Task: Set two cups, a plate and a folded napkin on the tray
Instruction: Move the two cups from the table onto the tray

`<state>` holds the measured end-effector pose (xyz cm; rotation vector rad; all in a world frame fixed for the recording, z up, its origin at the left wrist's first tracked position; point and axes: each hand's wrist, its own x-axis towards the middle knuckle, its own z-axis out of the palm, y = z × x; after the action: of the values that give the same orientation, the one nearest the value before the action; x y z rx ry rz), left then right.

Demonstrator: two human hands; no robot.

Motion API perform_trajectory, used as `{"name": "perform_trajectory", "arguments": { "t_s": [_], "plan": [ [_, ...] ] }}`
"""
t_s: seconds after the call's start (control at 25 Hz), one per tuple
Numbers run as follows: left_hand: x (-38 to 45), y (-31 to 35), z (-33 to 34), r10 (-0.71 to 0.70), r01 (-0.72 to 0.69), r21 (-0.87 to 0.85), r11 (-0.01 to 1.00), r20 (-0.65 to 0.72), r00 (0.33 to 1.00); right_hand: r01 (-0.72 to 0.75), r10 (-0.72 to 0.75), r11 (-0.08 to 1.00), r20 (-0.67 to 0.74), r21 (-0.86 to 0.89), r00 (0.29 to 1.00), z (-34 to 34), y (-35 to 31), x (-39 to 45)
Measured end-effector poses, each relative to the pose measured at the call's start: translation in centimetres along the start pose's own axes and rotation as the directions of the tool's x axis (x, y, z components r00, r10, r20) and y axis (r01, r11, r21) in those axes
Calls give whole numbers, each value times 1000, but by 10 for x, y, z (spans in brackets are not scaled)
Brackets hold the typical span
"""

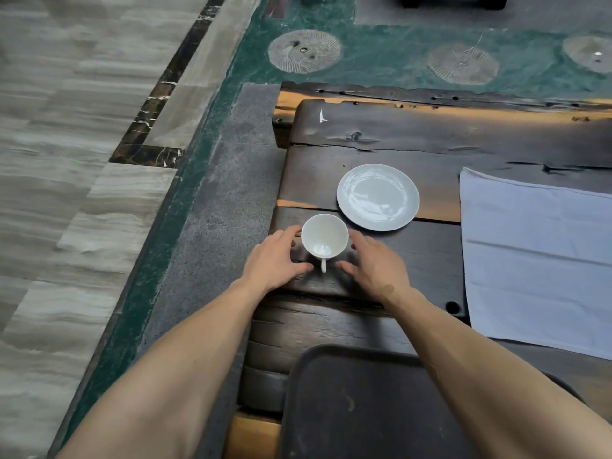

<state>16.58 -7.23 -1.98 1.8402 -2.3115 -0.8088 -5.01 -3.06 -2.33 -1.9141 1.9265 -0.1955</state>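
A: What lies closest to the person?

B: A dark tray (347, 409), at the bottom of the view on the dark wooden bench (414, 260). Nothing shows on its visible part, and the right forearm crosses its right corner.

A: And past the tray?

B: Both bare arms reach forward to a white cup (324, 239). It stands upright on the bench, beyond the tray, with its handle turned toward the person.

A: How is each grip?

B: The left hand (275, 256) sits just left of the cup, fingers relaxed and spread, the fingertips at the rim on that side and the thumb pointing toward the handle. Whether they touch the rim I cannot tell. The right hand (374, 263) mirrors it just right of the cup, wide as well, fingers loosely extended. Neither closes round anything.

A: Farther on?

B: A white plate (378, 197) rests flat on the bench, just beyond the cup and slightly right, apart from it. To the right, a pale cloth napkin (536, 253) lies spread out flat, creased, running out of view.

A: And beyond the bench?

B: A green stone floor (397, 54) with round grey inlays, and striped grey tiles on the left.
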Motion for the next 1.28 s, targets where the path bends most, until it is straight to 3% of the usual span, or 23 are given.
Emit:
{"name": "perform_trajectory", "arguments": {
  "t_s": [0.32,0.76,1.28],
  "plan": [
    [11,11,7,-29,18,-207,978,-51,998,-81,81,964,13,252,997,6,-1,16],
    [-12,35,-6,-43,38,-235,971,-19,999,-122,123,957,10,262,992,-11,-11,-9],
    [-114,72,-16,-23,45,-298,954,76,997,-185,185,959,19,215,983,-27,-33,-119]
  ]
}}
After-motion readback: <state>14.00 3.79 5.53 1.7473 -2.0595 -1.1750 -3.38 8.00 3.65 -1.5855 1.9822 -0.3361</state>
